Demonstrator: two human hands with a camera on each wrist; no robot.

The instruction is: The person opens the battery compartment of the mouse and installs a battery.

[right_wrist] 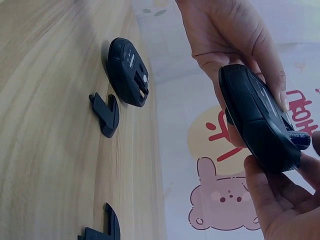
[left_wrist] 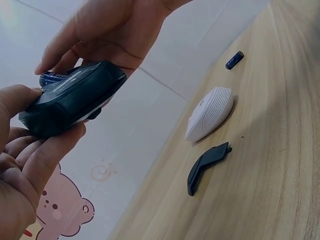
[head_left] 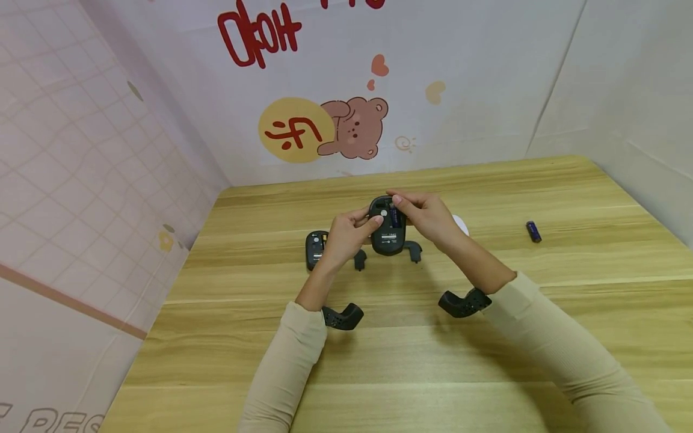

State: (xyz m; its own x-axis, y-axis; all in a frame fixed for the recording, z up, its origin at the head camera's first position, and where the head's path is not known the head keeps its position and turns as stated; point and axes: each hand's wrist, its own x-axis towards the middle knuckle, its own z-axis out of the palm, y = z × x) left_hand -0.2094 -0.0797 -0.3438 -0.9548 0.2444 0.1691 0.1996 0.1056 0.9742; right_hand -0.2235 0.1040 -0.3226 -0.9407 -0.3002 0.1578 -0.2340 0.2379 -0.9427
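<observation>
Both hands hold a black computer mouse [head_left: 388, 240] above the table, its underside turned up and its battery bay uncovered. My left hand [head_left: 346, 236] grips the mouse's left side, thumb on the underside and fingers beneath. A dark blue battery [right_wrist: 299, 140] sits tilted in the bay with one end sticking out. At that end, my right hand [head_left: 425, 218] has its thumb against the battery, while its other fingers bear on the mouse's front. Whether the battery's inner end touches a contact is hidden.
On the wooden table [head_left: 379, 361] lies another black mouse [head_left: 315, 249], underside up. Two black battery covers [head_left: 360, 260] lie near the held mouse. A white mouse [left_wrist: 211, 115] is partly behind the right wrist in the head view. A loose blue battery [head_left: 533, 231] lies far right.
</observation>
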